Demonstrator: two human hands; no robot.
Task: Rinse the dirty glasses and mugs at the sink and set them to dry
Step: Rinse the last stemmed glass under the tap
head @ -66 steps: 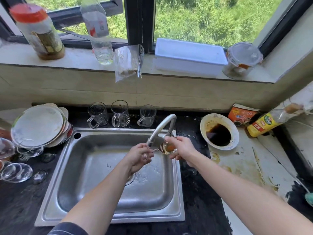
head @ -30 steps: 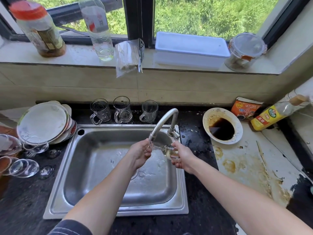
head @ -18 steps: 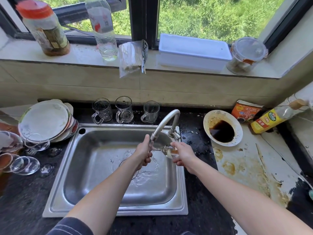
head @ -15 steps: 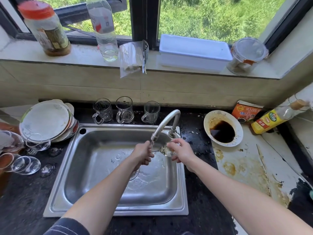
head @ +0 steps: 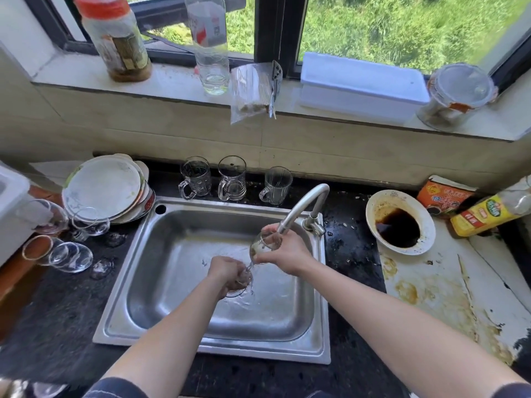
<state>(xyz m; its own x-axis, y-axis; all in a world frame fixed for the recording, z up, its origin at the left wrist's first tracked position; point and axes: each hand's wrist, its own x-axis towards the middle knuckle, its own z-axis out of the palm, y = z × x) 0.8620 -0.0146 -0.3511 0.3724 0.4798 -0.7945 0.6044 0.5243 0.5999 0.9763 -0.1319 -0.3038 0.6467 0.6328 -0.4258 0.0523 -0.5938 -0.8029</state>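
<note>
1. The right hand (head: pixel 284 254) curls round the bowl of a tilted glass (head: pixel 265 243) under the tap (head: pixel 305 204), over the far right of the sink (head: pixel 161 254).
2. The left hand (head: pixel 226 272) grips the glass's foot, nearer and lower.
3. Three mugs (head: pixel 232 179) stand behind the sink.
4. At far right are an orange packet (head: pixel 444 196) and a yellow-labelled bottle (head: pixel 485 214); their writing is too blurred to read.

A home kitchen: steel sink (head: pixel 149 282), stacked plates (head: pixel 103 186), cluttered windowsill (head: pixel 178 81).

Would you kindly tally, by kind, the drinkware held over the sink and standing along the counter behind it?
Glass mugs: 3
Stemmed glass, held by the left hand and right hand: 1
Total: 4
</note>
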